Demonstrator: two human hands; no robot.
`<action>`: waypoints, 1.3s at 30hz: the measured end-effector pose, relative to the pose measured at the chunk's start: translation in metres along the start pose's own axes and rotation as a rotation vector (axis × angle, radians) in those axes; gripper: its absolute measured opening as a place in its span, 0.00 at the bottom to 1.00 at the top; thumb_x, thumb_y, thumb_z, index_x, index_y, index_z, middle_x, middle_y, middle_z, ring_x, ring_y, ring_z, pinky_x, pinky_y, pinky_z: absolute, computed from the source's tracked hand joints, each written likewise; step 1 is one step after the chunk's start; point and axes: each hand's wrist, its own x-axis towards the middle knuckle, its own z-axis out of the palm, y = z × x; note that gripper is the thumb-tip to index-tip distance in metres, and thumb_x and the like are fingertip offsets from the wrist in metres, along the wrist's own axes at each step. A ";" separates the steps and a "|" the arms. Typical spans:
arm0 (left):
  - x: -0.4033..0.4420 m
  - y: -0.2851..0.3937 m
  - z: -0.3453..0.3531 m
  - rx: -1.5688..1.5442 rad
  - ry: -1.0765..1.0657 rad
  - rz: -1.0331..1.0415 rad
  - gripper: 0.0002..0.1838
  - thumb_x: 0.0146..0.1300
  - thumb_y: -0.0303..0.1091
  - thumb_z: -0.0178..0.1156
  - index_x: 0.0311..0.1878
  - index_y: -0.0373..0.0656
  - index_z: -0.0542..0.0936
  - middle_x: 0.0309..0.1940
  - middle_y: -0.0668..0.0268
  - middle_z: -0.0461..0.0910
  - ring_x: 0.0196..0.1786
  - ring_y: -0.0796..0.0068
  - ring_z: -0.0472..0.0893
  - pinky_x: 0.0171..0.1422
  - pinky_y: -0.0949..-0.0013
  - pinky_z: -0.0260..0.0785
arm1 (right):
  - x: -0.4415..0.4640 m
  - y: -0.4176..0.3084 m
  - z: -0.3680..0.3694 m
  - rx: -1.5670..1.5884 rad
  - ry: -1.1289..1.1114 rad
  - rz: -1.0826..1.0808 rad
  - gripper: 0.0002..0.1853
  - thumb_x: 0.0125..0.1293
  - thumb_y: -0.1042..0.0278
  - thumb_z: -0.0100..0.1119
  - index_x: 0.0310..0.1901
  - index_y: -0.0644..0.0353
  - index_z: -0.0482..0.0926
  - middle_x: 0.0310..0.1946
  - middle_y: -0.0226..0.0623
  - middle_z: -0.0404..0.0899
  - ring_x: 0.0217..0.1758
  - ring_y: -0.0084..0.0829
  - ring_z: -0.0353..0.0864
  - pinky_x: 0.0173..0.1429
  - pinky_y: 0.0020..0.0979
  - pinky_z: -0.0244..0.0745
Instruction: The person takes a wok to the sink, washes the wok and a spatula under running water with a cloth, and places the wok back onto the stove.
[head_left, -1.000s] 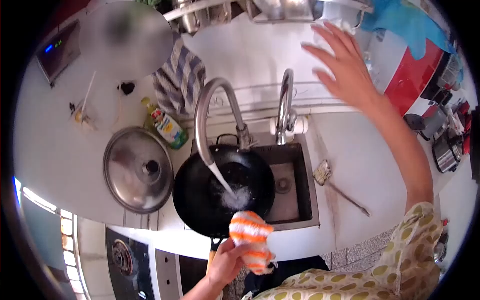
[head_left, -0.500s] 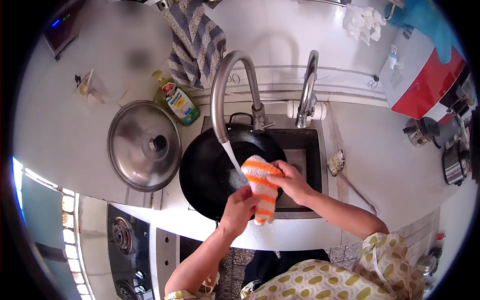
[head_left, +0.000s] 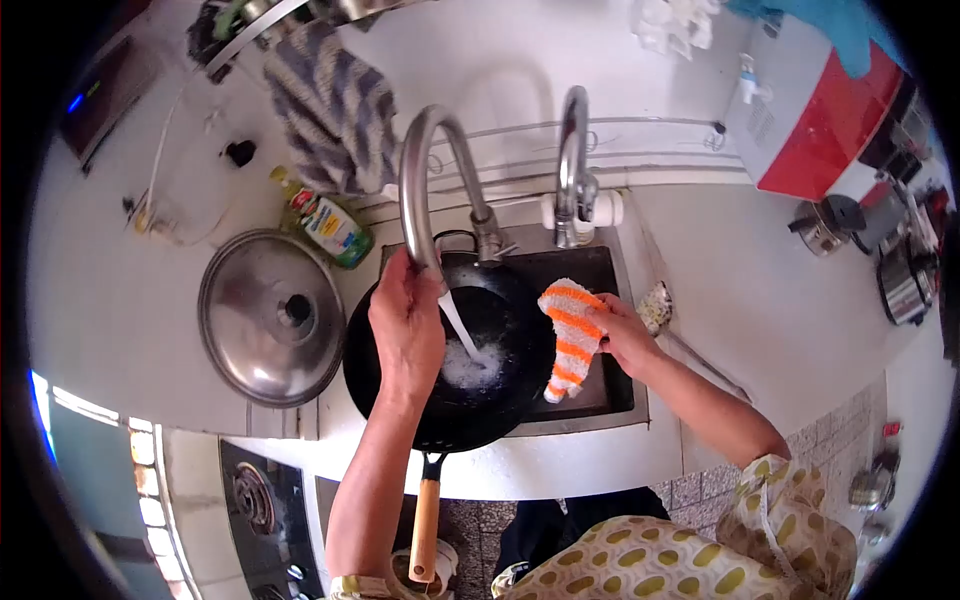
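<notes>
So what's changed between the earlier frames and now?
The left hand has let go of the cloth and moved forward to the larger tap, apparently gripping it. The right hand, first raised toward the wall, then sharing the cloth, now holds it alone, drawn right of the running water. Unchanged: water runs into the pan; lid and bottle sit where they were.

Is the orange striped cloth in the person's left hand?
No, the right hand holds the orange striped cloth; the left hand is at the running faucet.

Nothing legible, apparently, even bottle label [head_left: 333, 226].
</notes>
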 end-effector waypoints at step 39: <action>0.014 -0.050 -0.066 -0.330 -0.260 0.088 0.22 0.56 0.24 0.56 0.55 0.35 0.67 0.46 0.61 0.73 0.48 0.76 0.73 0.54 0.73 0.65 | 0.102 0.086 0.108 -1.436 -0.419 -0.479 0.29 0.57 0.59 0.53 0.57 0.68 0.61 0.52 0.59 0.66 0.57 0.49 0.65 0.61 0.41 0.59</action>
